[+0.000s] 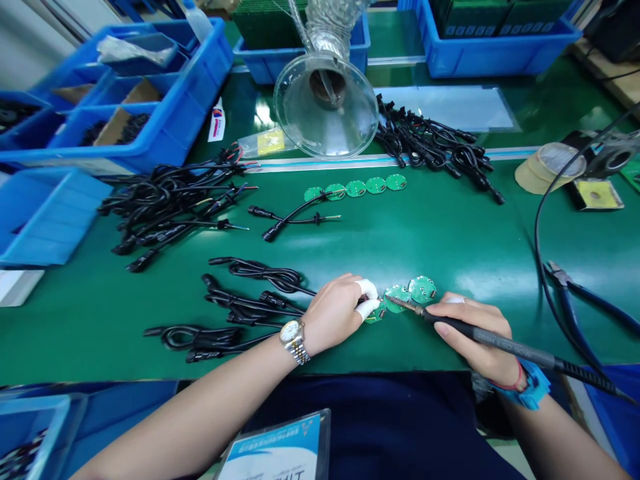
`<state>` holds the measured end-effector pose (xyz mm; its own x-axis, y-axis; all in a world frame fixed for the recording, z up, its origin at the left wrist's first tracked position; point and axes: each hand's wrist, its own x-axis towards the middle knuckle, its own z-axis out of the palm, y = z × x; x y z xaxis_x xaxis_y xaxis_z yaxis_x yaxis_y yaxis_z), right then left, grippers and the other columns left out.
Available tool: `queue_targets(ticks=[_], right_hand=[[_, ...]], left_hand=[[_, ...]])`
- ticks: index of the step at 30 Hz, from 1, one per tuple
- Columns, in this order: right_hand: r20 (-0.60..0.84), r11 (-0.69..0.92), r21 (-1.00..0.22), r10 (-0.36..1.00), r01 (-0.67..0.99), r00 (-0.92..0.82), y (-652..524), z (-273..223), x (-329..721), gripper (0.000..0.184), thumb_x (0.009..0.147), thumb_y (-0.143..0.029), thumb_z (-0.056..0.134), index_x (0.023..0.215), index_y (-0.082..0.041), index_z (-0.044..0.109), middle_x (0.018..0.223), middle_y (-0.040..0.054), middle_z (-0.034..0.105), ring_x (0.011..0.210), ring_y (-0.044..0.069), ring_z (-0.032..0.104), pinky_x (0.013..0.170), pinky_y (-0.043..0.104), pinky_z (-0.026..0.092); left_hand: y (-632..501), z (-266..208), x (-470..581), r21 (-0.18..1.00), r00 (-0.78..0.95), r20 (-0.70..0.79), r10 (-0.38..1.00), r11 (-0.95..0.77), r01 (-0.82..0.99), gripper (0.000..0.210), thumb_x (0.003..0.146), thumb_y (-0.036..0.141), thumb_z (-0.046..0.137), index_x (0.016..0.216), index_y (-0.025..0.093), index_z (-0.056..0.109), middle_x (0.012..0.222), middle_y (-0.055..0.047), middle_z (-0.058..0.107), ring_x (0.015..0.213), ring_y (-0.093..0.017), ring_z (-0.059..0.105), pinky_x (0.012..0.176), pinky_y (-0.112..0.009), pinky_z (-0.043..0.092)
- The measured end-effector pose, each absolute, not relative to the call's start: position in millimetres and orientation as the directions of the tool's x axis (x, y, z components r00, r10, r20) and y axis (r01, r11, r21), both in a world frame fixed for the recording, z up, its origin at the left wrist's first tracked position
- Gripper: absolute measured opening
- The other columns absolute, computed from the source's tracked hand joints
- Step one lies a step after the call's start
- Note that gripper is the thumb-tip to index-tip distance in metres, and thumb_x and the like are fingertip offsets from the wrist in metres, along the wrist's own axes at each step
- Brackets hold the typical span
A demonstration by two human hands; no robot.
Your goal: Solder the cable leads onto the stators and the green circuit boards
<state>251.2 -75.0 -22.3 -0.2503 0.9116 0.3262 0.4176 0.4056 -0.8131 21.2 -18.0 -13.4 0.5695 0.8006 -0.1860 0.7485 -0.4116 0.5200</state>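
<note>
A white-and-blue printed card (273,450) sits at bottom centre. Above it the right hand (477,333) grips a black pen-shaped soldering iron (500,345), tip on the strip of round green circuit boards (410,293) (lower centre), where the left hand (337,313) pinches a black cable (260,273).

Pretty bright and even overall, looks like overhead lighting. The green mat (450,240) picks up soft whitish sheen just past the right hand (475,333) and again further back, near the clear funnel-shaped hood (326,107), which throws glare of its own. Shadows are weak: only a thin dark edge under the left hand (334,313) and the soldering iron (480,339). Sharpest around the hands. Strong wide-angle warp, so the blue bins (130,100) far left of the grip bend outward and the corners smear. The card at the bottom edge is blurry.
</note>
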Motion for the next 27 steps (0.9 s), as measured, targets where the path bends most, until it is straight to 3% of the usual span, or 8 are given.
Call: queue_targets(ticks=[27], right_hand=[[0.283, 0.388, -0.828, 0.913, 0.406, -0.294, -76, -24, 250, 0.019, 0.078, -0.016, 0.056, 0.095, -0.020, 0.063, 0.073, 0.0027, 0.065, 0.068, 0.013, 0.058, 0.064, 0.028, 0.049]], left_hand=[[-19, -12, 33, 0.462, 0.498, -0.207, 0.842, -0.364, 0.809, 0.017, 0.075, 0.017, 0.049, 0.060, 0.018, 0.056, 0.067, -0.002, 0.059, 0.067, -0.015, 0.052, 0.061, -0.027, 0.038]])
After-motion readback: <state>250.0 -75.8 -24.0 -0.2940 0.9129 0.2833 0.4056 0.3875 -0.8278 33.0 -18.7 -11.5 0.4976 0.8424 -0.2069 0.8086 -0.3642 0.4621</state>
